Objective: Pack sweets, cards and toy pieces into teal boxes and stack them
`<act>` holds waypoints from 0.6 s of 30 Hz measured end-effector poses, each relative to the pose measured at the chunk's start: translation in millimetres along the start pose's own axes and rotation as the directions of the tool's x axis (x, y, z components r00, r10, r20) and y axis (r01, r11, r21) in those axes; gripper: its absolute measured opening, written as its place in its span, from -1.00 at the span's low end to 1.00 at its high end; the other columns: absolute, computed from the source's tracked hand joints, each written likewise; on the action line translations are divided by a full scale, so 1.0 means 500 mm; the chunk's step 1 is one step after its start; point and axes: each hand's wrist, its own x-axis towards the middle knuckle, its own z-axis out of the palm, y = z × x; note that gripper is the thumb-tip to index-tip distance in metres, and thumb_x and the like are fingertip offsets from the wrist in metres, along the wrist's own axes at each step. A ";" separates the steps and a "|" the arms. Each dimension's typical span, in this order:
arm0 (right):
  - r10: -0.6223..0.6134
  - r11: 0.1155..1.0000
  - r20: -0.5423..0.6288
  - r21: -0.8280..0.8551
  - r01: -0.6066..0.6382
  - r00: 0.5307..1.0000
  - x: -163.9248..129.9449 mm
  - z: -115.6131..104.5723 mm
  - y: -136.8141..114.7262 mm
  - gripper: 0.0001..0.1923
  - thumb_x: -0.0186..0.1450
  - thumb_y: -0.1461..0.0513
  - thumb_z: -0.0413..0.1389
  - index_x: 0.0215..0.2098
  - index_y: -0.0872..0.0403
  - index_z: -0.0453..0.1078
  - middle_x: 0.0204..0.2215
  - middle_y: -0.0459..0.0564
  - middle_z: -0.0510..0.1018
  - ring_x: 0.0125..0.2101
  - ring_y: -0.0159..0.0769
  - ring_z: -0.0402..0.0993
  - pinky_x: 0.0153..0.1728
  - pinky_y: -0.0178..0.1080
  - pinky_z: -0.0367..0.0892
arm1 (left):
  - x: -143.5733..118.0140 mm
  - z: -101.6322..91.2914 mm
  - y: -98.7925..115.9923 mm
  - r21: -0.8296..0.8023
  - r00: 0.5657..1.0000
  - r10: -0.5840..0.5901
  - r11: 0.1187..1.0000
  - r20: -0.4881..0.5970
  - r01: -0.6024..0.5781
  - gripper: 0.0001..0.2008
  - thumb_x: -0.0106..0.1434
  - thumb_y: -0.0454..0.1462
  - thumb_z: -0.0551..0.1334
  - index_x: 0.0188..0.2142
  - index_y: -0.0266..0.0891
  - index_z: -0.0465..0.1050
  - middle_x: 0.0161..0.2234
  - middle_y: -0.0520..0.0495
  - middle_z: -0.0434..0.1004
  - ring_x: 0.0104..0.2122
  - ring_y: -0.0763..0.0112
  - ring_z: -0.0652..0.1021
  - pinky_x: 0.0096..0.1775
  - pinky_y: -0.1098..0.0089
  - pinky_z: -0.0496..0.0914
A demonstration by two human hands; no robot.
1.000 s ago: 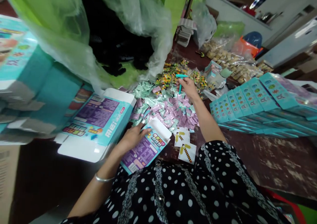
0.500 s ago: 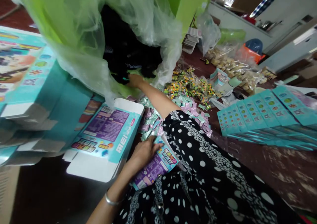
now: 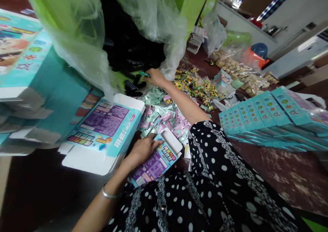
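Best to pin the small open box [image 3: 156,158] flat near the lap, flap end clear; left hand [image 3: 142,150] spread loosely on top, pressing not gripping; right hand [image 3: 155,77] stretched to the black pieces [image 3: 133,85] at the plastic bag's [image 3: 107,30] mouth, fingers pinched shut on a thin teal stick [image 3: 144,74]; probably worth lifting one piece only, away from the foil sachets [image 3: 164,112].

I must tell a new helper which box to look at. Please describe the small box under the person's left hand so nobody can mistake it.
Start at the large clear plastic bag, then come down to the polka-dot dress. The small box lies there under the left hand, white end flap open. Unlike the bigger box beside it, it is single and palm-sized.
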 end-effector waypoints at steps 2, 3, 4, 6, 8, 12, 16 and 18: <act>0.053 0.998 0.005 -0.030 -0.053 0.999 -0.003 -0.004 0.003 -0.68 0.58 0.25 0.12 0.14 0.16 0.66 0.12 0.20 0.76 0.15 -0.02 0.67 0.14 -0.20 0.46 | 0.001 0.001 0.001 0.020 1.000 -0.012 1.000 0.001 0.012 -0.44 0.61 0.04 0.05 0.31 -0.27 0.50 0.06 -0.49 0.77 0.10 -0.33 0.74 -0.02 0.08 0.47; 0.052 0.997 0.029 -0.050 -0.050 0.998 -0.002 -0.001 -0.004 -0.69 0.57 0.26 0.14 0.15 0.14 0.66 0.17 0.18 0.75 0.19 -0.02 0.66 0.16 -0.20 0.46 | 0.002 0.001 0.000 0.031 1.000 -0.017 0.999 0.001 0.017 -0.45 0.61 0.03 0.05 0.30 -0.27 0.50 0.06 -0.49 0.77 0.10 -0.33 0.74 -0.01 0.08 0.47; 0.029 0.997 0.063 -0.071 -0.024 0.998 0.002 0.006 -0.015 -0.69 0.56 0.27 0.16 0.16 0.12 0.65 0.21 0.18 0.73 0.22 -0.01 0.65 0.18 -0.20 0.47 | 0.003 0.002 -0.001 0.041 1.000 -0.021 0.999 -0.002 0.021 -0.46 0.62 0.02 0.05 0.30 -0.27 0.50 0.06 -0.49 0.77 0.11 -0.33 0.74 0.00 0.08 0.48; -0.007 0.992 0.137 -0.121 0.023 0.991 0.011 0.025 -0.046 -0.70 0.51 0.28 0.22 0.17 0.13 0.64 0.27 0.22 0.69 0.25 0.03 0.64 0.19 -0.17 0.49 | 0.006 0.003 -0.003 0.048 1.000 -0.025 0.999 -0.008 0.025 -0.47 0.62 0.01 0.06 0.30 -0.28 0.49 0.05 -0.48 0.77 0.12 -0.33 0.74 0.01 0.08 0.48; -0.008 0.987 0.183 -0.159 0.038 0.983 0.022 0.048 -0.076 -0.69 0.46 0.30 0.29 0.15 0.18 0.63 0.28 0.30 0.66 0.23 0.06 0.65 0.18 -0.15 0.52 | 0.008 0.004 -0.007 0.034 1.000 -0.018 0.999 -0.014 0.018 -0.47 0.62 0.02 0.07 0.31 -0.27 0.50 0.06 -0.45 0.77 0.14 -0.33 0.73 0.02 0.09 0.49; 0.009 0.992 0.177 -0.124 0.013 0.984 0.032 0.068 -0.096 -0.60 0.40 0.21 0.40 0.15 0.21 0.61 0.29 0.34 0.65 0.18 0.04 0.67 0.14 -0.17 0.54 | 0.009 0.004 -0.013 0.018 1.000 0.001 1.000 -0.023 0.000 -0.48 0.61 0.04 0.11 0.29 -0.24 0.54 0.07 -0.42 0.77 0.15 -0.31 0.73 0.01 0.12 0.51; -0.006 0.999 0.086 -0.036 0.009 0.996 0.012 0.016 -0.070 -0.54 0.42 0.12 0.41 0.19 0.18 0.59 0.22 0.24 0.69 0.18 0.05 0.65 0.14 -0.17 0.49 | 0.012 0.006 -0.018 0.044 0.999 0.009 0.999 -0.043 -0.007 -0.49 0.62 0.02 0.12 0.30 -0.24 0.54 0.07 -0.43 0.77 0.15 -0.29 0.73 0.02 0.11 0.53; 0.023 1.000 0.032 -0.002 -0.023 0.999 -0.017 -0.033 -0.050 -0.54 0.43 0.11 0.41 0.18 0.21 0.58 0.16 0.23 0.71 0.14 0.04 0.63 0.14 -0.15 0.45 | 0.015 0.006 -0.019 0.045 0.999 0.015 0.999 -0.048 -0.013 -0.48 0.62 0.03 0.12 0.31 -0.26 0.54 0.07 -0.44 0.77 0.14 -0.29 0.73 0.03 0.10 0.53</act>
